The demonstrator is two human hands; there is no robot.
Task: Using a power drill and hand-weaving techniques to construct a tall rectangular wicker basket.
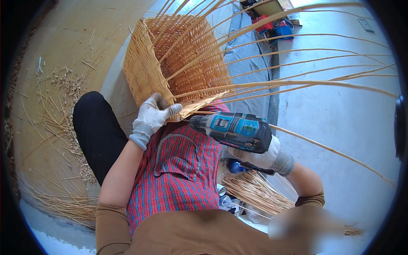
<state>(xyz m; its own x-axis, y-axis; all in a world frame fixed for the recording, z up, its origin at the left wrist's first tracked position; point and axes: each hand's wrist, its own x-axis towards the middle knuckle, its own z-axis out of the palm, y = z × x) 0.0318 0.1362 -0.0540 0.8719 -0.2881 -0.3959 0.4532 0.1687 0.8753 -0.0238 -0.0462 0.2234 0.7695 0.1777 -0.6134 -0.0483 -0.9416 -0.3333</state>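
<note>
A half-woven wicker basket lies tilted against my lap, its mouth facing right and long bare stakes fanning out from its rim. My left hand, in a pale work glove, grips the basket's near corner, thumb on the rim. In my gloved right hand is a teal and black cordless drill, held by its handle. The drill's chuck points left at that same corner, close to my left thumb. Whether the bit has entered the wicker cannot be made out.
Wood shavings and loose canes litter the floor at left. A bundle of canes lies by my right elbow. Red and blue items stand at the back, near a grey cloth. A checked apron covers my lap.
</note>
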